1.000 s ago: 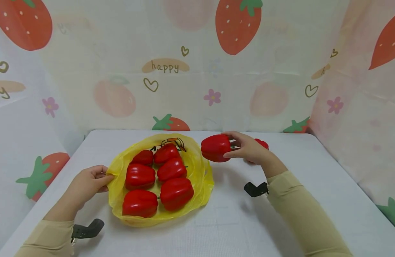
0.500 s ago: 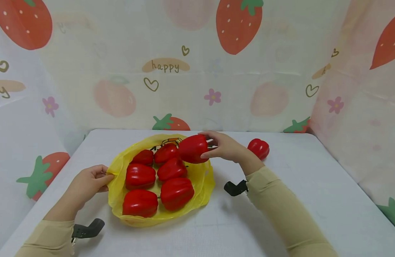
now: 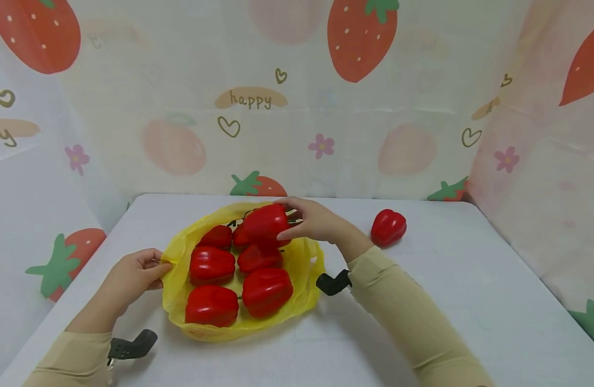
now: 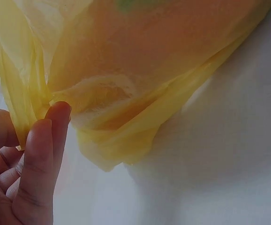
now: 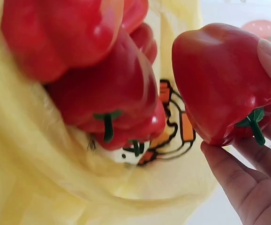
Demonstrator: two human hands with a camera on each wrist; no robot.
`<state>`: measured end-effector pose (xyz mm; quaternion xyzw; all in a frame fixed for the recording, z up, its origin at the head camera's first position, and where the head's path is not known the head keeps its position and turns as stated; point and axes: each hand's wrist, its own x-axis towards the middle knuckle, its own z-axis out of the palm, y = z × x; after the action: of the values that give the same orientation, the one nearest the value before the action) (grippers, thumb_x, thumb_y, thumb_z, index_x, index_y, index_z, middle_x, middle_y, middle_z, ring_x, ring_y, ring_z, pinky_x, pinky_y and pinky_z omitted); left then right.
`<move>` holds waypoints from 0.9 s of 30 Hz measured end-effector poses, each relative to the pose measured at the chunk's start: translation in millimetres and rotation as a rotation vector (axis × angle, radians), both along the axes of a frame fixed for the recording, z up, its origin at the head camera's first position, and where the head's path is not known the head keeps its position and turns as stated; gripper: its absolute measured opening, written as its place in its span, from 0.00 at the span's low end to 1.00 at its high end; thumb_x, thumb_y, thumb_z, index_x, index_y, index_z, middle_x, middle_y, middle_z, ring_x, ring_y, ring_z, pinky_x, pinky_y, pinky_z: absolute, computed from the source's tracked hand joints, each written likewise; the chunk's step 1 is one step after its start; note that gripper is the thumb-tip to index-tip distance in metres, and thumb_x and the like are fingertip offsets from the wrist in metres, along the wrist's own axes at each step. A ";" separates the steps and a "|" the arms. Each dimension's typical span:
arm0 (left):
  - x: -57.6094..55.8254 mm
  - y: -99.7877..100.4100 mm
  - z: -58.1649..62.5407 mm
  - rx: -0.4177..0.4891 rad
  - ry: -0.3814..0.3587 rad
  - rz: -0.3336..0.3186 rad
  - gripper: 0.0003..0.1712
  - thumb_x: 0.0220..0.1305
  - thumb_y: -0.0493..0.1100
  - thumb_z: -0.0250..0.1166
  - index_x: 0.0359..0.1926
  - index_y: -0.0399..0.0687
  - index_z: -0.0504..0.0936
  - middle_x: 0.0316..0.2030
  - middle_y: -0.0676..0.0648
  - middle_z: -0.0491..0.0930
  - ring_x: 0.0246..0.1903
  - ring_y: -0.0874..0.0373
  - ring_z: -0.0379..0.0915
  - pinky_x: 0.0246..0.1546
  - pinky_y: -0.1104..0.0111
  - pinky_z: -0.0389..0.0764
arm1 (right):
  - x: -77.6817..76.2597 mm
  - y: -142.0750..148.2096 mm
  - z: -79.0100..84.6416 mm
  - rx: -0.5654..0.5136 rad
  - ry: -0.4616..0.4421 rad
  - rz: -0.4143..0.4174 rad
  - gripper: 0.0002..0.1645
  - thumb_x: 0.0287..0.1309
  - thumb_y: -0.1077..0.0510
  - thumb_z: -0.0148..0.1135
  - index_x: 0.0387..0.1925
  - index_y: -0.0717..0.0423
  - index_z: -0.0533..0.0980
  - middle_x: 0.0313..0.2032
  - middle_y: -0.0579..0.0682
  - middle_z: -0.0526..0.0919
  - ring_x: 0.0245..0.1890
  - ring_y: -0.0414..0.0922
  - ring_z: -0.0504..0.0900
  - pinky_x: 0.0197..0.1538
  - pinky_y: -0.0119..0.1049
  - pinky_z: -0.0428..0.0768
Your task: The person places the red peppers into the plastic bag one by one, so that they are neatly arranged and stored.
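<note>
A yellow plastic bag [image 3: 304,293] lies with its mouth spread wide, several red bell peppers [image 3: 212,266] inside it. Its left rim is pinched between the thumb and fingers of my left hand [image 3: 135,277], and the left wrist view shows the gathered film [image 4: 37,89] there. My right hand [image 3: 316,221] grips another red bell pepper [image 3: 265,223] by its green-stemmed end, over the far part of the bag's opening. In the right wrist view this held bell pepper [image 5: 224,84] appears beside those in the bag, above a printed cartoon on the film.
One more red bell pepper [image 3: 388,228] sits on the white table [image 3: 447,301] at the back right. A strawberry-print cloth [image 3: 345,150] stands behind the table and along both sides. Black wrist mounts [image 3: 132,345] stick out from both sleeves.
My right hand has carried the bell pepper leftward from beside the bag to over its far part. The lone bell pepper behind the arm now shows fully. My left hand has stayed put.
</note>
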<state>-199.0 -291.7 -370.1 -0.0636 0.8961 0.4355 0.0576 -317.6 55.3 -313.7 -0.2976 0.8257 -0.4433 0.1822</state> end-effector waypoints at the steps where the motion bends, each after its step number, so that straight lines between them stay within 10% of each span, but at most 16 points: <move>1: 0.1 -0.1 0.0 -0.001 0.001 0.000 0.22 0.63 0.53 0.57 0.47 0.38 0.73 0.41 0.42 0.78 0.33 0.57 0.76 0.37 0.67 0.81 | 0.5 -2.2 0.1 -0.002 0.002 0.007 0.42 0.44 0.53 0.72 0.62 0.45 0.63 0.53 0.46 0.72 0.51 0.45 0.75 0.45 0.38 0.80; 27: -0.7 1.1 -0.3 -0.008 0.006 -0.001 0.22 0.62 0.53 0.58 0.46 0.39 0.74 0.41 0.42 0.78 0.34 0.57 0.76 0.37 0.67 0.81 | 2.1 -45.9 -14.7 0.032 0.022 0.009 0.38 0.47 0.48 0.68 0.60 0.42 0.64 0.51 0.44 0.73 0.49 0.43 0.73 0.43 0.34 0.79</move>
<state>-199.7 -290.7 -370.4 -0.0618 0.8981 0.4320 0.0549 -315.4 9.5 -328.4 -0.3033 0.8333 -0.4259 0.1798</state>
